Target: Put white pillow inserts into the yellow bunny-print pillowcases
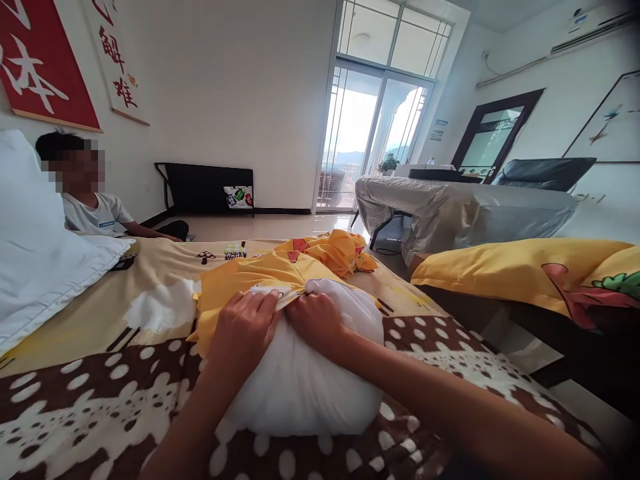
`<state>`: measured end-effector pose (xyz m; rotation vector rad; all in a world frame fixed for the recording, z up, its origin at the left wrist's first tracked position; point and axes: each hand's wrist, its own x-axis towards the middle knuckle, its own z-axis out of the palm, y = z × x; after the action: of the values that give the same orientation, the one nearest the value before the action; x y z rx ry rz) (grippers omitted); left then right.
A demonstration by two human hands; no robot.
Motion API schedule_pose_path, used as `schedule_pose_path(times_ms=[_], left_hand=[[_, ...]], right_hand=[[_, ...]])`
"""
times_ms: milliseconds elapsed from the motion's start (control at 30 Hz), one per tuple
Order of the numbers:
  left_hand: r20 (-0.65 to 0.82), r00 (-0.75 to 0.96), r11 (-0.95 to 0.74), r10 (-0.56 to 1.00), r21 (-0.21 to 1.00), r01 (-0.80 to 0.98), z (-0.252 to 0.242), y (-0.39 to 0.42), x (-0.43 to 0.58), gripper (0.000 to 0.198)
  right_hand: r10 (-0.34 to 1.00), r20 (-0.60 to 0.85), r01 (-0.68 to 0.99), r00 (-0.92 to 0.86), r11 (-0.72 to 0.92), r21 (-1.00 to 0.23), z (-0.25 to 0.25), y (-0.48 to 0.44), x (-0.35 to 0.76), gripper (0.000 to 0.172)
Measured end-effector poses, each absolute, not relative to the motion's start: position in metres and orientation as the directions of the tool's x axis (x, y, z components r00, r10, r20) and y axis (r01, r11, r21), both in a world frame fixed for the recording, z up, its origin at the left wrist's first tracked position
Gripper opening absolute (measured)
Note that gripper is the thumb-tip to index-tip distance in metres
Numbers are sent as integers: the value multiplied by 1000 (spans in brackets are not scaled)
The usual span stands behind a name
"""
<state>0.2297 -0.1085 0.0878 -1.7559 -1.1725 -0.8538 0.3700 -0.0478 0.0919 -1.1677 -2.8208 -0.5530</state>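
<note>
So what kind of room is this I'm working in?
Most likely a bedroom in a home. Both hands, left hand and right hand, press a white pillow on a bed with a patterned bedspread; glass balcony doors stand behind, and a wall air conditioner.

Home, bedroom/living space: bed with brown-and-cream spotted cartoon blanket [90, 400], plain white pillow [35, 267], second bed with yellow cartoon cover [520, 273], tall glass sliding balcony door [373, 133], red calligraphy wall hangings [40, 60], white wall-mounted air conditioner [590, 30].
</note>
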Motion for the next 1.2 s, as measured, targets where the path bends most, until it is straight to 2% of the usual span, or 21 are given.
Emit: schedule_pose_path(times_ms=[100, 200, 300, 433, 500, 567, 633, 733, 800, 933, 967, 1100, 1133, 1200], left_hand=[[845, 274, -18, 459, -299, 954, 88, -107, 228, 8], [815, 166, 84, 554, -254, 964, 87, -105, 228, 12], [846, 170, 64, 505, -233, 970, 86, -106, 235, 18], [949, 269, -28, 163, -268, 963, 80, -109, 257, 19], [942, 323, -104, 90, -313, 944, 71, -108, 269, 20], [928, 345, -169, 145, -320, 932, 60, -104, 280, 16], [920, 299, -166, 253, -263, 950, 48, -96, 286, 9], [913, 197, -91, 357, -176, 980, 36, -85, 286, 18], [914, 192, -73, 357, -177, 981, 32, -78, 279, 24], [935, 175, -81, 309, -158, 984, 27, -72, 266, 28], [938, 169, -89, 302, -149, 985, 26, -71, 264, 27], [944, 131, -123, 304, -98, 988, 25, -70, 265, 21], [946, 113, -135, 304, -74, 988, 26, -71, 266, 17], [946, 55, -179, 318, 3, 984, 34, -73, 265, 7]], right_hand=[[742, 217, 762, -634, 553, 337, 96, -28, 397, 26], [819, 254, 841, -514, 423, 336, 97, -8, 422, 27], [859, 245, 873, -449, 364, 325, 97, 7, 436, 29], [873, 231, 884, -429, 354, 305, 94, 18, 440, 29], [879, 225, 891, -420, 353, 285, 93, 21, 440, 29], [887, 218, 900, -408, 351, 257, 93, 23, 441, 30], [895, 211, 910, -394, 348, 224, 95, 23, 444, 30], [900, 212, 921, -380, 347, 177, 102, 19, 449, 32], [896, 235, 926, -377, 356, 126, 109, 10, 455, 34], [867, 355, 913, -350, 400, -76, 120, -32, 475, 40], [840, 400, 900, -366, 430, -79, 121, -46, 481, 43], [640, 610, 869, -466, 461, 180, 106, -98, 504, 60], [614, 622, 863, -485, 450, 228, 100, -105, 504, 65], [639, 558, 843, -530, 469, 263, 86, -110, 498, 72]])
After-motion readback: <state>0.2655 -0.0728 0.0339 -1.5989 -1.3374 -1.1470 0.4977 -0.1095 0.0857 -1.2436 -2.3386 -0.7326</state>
